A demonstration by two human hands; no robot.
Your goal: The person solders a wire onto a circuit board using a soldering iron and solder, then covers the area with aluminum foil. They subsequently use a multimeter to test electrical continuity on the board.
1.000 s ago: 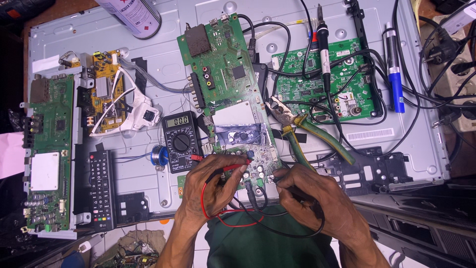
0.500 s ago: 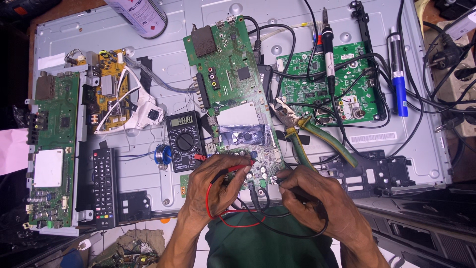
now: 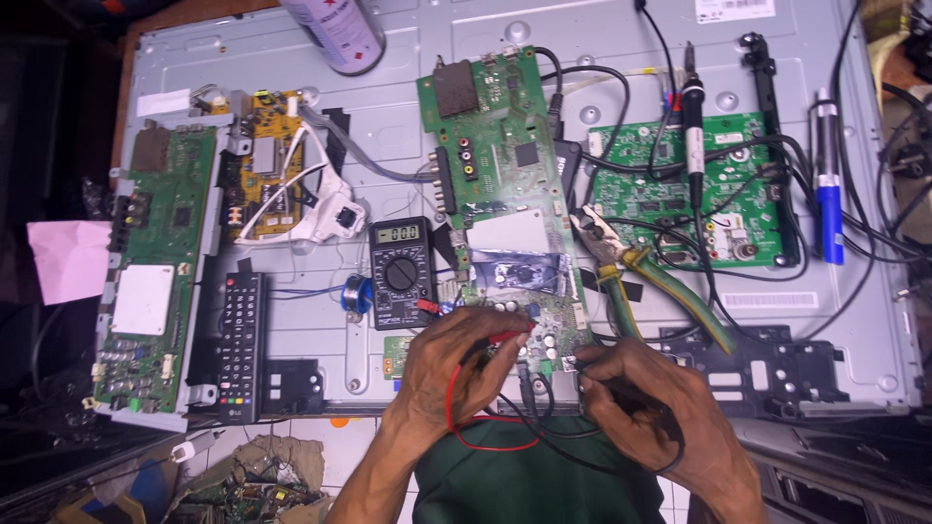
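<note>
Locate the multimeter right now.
In the head view the multimeter lies left of centre on the grey metal panel, between the black remote control and the central green circuit board, just above the left hand.

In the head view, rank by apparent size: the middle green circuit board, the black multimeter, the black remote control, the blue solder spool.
1. middle green circuit board
2. black remote control, longer but narrower than the meter; these two are close
3. black multimeter
4. blue solder spool
</note>
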